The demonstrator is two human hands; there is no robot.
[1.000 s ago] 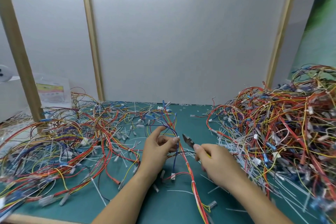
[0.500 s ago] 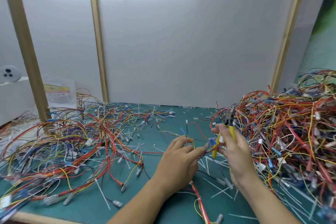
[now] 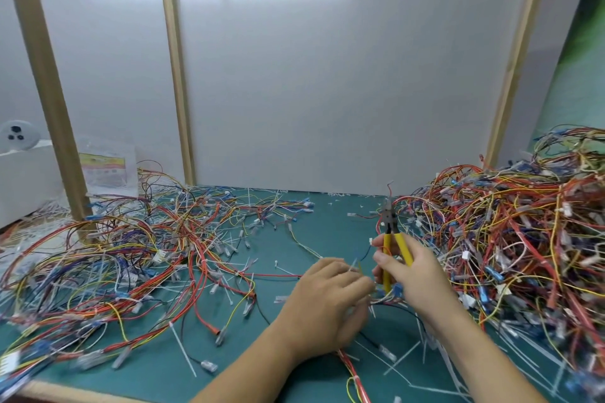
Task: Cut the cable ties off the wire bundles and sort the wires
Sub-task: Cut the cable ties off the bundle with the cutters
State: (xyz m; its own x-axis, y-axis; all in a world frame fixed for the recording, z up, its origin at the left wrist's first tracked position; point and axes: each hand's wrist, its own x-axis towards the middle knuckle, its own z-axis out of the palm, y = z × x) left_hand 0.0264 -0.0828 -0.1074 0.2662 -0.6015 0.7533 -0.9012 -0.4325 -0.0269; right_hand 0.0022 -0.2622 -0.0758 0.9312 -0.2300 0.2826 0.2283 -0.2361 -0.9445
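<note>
Head view: right hand (image 3: 415,275) grasps the cutters (image 3: 391,232), now raised nose-up, no longer levelled at the wires. Left hand (image 3: 327,301) pinches the wire bundle (image 3: 382,299) just below the cutters' handles. Cutting appears finished, with sorting next.

The right hand (image 3: 415,275) has swung the cutters (image 3: 390,222) upright — the left hand (image 3: 327,303) dragged the wire bundle (image 3: 356,376) right beside it.

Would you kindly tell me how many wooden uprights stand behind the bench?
3. The left upright stands at the far left, the middle upright left of centre, the right upright behind the tall wire heap. None looks hidden.
</note>
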